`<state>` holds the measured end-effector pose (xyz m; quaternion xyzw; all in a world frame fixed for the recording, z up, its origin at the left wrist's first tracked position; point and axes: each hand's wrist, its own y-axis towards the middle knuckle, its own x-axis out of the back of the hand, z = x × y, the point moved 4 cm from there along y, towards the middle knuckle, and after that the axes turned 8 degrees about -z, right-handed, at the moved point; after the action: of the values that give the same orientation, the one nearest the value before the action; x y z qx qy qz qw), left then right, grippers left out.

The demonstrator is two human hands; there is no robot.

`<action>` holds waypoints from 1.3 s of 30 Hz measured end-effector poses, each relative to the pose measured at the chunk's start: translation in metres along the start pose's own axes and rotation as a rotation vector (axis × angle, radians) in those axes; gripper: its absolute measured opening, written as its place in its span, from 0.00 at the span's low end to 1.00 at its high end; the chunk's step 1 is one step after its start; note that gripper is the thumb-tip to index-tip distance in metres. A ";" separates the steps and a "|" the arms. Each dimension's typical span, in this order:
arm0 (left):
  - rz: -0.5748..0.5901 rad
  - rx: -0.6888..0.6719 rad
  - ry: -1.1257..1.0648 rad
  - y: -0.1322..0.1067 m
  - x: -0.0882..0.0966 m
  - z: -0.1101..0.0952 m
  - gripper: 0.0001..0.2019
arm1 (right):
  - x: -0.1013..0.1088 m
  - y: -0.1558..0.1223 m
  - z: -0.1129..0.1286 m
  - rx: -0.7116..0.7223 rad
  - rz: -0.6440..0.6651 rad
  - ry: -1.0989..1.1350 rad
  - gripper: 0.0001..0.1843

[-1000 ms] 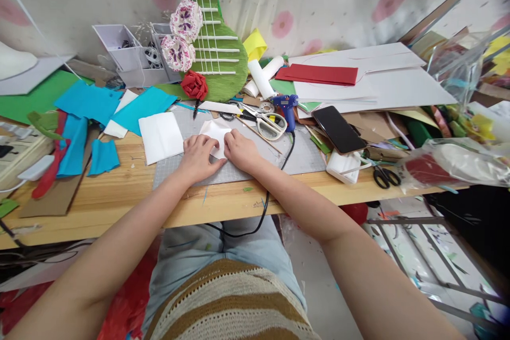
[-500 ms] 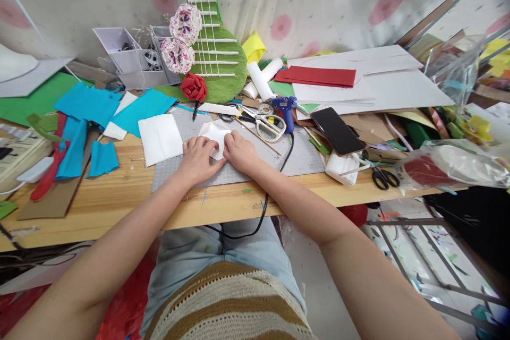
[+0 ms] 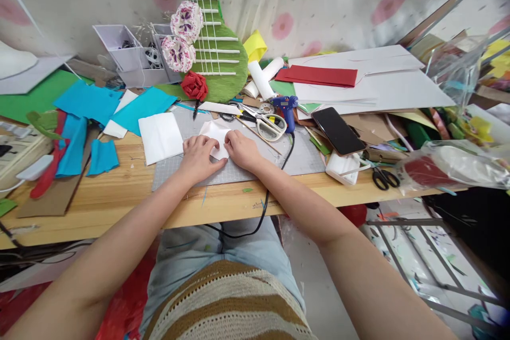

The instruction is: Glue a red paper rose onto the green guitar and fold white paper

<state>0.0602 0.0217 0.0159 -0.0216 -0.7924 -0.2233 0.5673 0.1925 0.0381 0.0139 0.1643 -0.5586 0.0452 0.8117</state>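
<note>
A small folded piece of white paper lies on a grey cutting mat on the wooden table. My left hand presses on its near left side with curled fingers. Close beside it, my right hand pinches the paper's near right side. The two hands nearly touch, and they hide the paper's near half. A larger white sheet rests just left of my left hand.
Scissors and a blue glue gun lie behind my right hand, its black cord running off the table edge. A black phone, small black scissors, blue paper scraps and a green paper guitar crowd the table.
Both hands stay on the white paper with only slight finger shifts. The view has moved a little.
</note>
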 end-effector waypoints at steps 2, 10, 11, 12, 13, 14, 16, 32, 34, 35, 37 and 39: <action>-0.007 -0.002 -0.002 0.000 0.000 0.000 0.17 | -0.001 0.000 0.000 0.007 -0.006 -0.009 0.11; -0.065 -0.072 -0.059 0.001 0.001 -0.001 0.15 | 0.001 -0.001 0.004 0.018 0.017 -0.067 0.12; -0.065 -0.087 -0.067 0.001 0.001 -0.001 0.14 | 0.001 -0.001 0.005 0.018 0.017 -0.076 0.12; -0.062 -0.097 -0.075 0.001 0.000 -0.001 0.13 | 0.001 -0.001 0.006 0.018 0.017 -0.083 0.12; -0.056 -0.104 -0.082 0.001 -0.001 -0.001 0.12 | 0.001 -0.001 0.007 0.019 0.018 -0.090 0.12; -0.048 -0.106 -0.088 0.002 -0.001 -0.001 0.12 | 0.001 -0.001 0.008 0.018 0.015 -0.096 0.12; -0.030 -0.091 -0.099 0.003 -0.003 0.000 0.12 | 0.001 -0.002 0.006 0.011 -0.005 -0.089 0.13; 0.053 -0.005 -0.144 0.008 -0.005 0.004 0.12 | 0.005 0.000 -0.027 0.103 -0.197 0.029 0.25; 0.053 -0.009 -0.145 0.009 -0.005 0.003 0.11 | 0.005 0.003 -0.033 0.055 -0.225 0.033 0.23; 0.052 -0.010 -0.145 0.009 -0.004 0.003 0.11 | 0.004 0.005 -0.035 0.031 -0.237 0.039 0.22; 0.056 -0.010 -0.144 0.008 -0.004 0.003 0.11 | 0.004 0.007 -0.039 0.000 -0.253 0.062 0.21; 0.058 -0.008 -0.143 0.008 -0.003 0.002 0.11 | 0.004 0.007 -0.040 -0.006 -0.276 0.102 0.21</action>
<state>0.0616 0.0306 0.0148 -0.0625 -0.8289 -0.2079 0.5155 0.2281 0.0572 0.0062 0.2349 -0.4887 -0.0602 0.8381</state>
